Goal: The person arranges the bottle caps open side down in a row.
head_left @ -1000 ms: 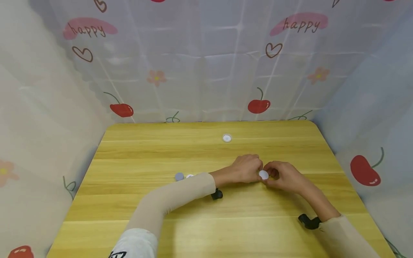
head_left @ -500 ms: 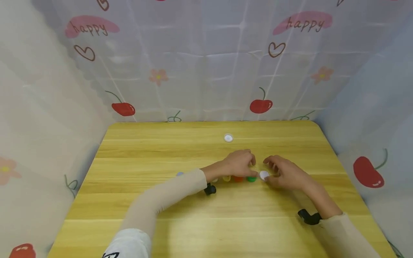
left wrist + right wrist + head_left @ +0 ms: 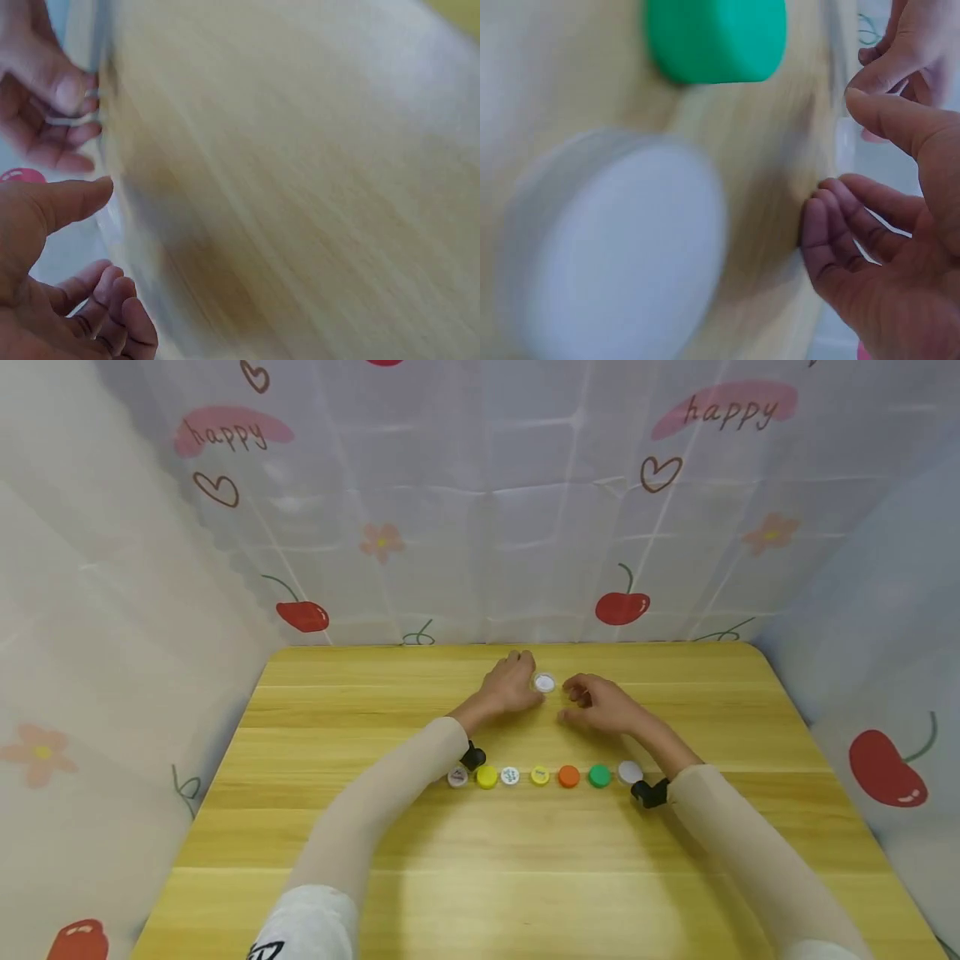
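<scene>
Near the back edge of the table lies a round white cap with a clear rim [image 3: 544,682]. My left hand [image 3: 512,683] is just left of it, thumb and fingers spread apart at its side. To its right, my right hand [image 3: 602,704] hovers with fingers loosely bent and nothing in them. Both hands also show in the left wrist view, the left one [image 3: 67,262] with a gap between thumb and fingers. Behind them runs a row of bottle caps: a green cap [image 3: 599,776], an orange cap [image 3: 568,777], a white cap [image 3: 630,772] and several others.
The row continues leftward with a yellow cap [image 3: 540,775], a printed white cap [image 3: 510,776], another yellow cap [image 3: 487,777] and a pale cap [image 3: 457,777] beside the left sleeve. A printed curtain [image 3: 480,527] hangs behind the wooden table [image 3: 495,893].
Both hands have left the white cap at the row's right end and moved toward the back of the table, around the lone cap. More of the row is now uncovered.
</scene>
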